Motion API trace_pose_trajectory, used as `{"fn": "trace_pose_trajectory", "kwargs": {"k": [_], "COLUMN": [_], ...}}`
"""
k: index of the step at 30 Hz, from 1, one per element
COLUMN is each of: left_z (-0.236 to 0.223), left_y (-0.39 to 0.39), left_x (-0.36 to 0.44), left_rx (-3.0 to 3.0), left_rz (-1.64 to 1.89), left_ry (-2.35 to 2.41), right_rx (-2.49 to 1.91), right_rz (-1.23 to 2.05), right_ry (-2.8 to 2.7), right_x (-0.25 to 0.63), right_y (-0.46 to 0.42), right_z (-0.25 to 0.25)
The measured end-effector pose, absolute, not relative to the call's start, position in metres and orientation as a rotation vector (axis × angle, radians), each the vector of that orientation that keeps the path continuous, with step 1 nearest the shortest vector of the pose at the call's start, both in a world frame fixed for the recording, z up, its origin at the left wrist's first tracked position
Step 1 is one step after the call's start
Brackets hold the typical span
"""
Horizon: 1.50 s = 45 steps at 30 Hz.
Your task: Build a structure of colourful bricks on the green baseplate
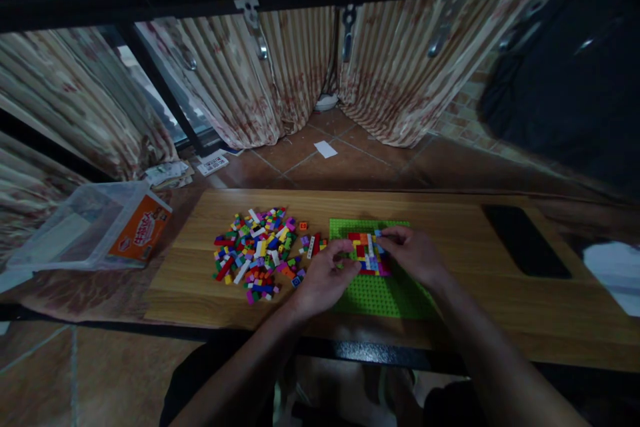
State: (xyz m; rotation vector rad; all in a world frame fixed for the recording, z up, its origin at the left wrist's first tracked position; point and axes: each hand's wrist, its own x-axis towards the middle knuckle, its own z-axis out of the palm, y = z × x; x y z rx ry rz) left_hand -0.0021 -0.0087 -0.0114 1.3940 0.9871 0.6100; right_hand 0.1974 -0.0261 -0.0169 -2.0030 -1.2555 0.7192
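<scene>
A green studded baseplate lies on the wooden table, carrying a low block of coloured toy bricks in red, orange, white, blue and magenta. My left hand rests at the left side of this block, thumb and fingers curved and apart, with nothing visible between them. At the block's upper right corner, my right hand has its thumb and fingertips brought together at a small blue brick. The fingers partly cover that brick, and the right hand hides some of the baseplate.
A heap of loose toy bricks spreads over the wooden table to the left. Beyond it stands a clear plastic bin with an orange label. A black phone-like slab lies at the right. Striped curtains hang behind.
</scene>
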Motion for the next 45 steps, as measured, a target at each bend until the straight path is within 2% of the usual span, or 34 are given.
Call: {"fn": "trace_pose_trajectory", "kwargs": {"k": [13,35,45], "left_z": [-0.011,-0.019,-0.027], "left_y": [-0.007,-0.009,-0.005], "left_x": [-0.005,-0.005,-0.003], "left_rx": [1.497,1.527,1.550], "left_rz": [0.559,0.573,0.565], "left_ry": [1.000,0.949,0.982], "right_rx": [-1.927,-2.004,-1.877], "right_rz": [0.742,0.793,0.905], "right_ry": [-1.376,-1.289,-1.275], "right_x": [0.199,0.200,0.203], "right_y": [-0.026,-0.022,-0.017], "right_z": [-0.032,-0.023,-0.025]}}
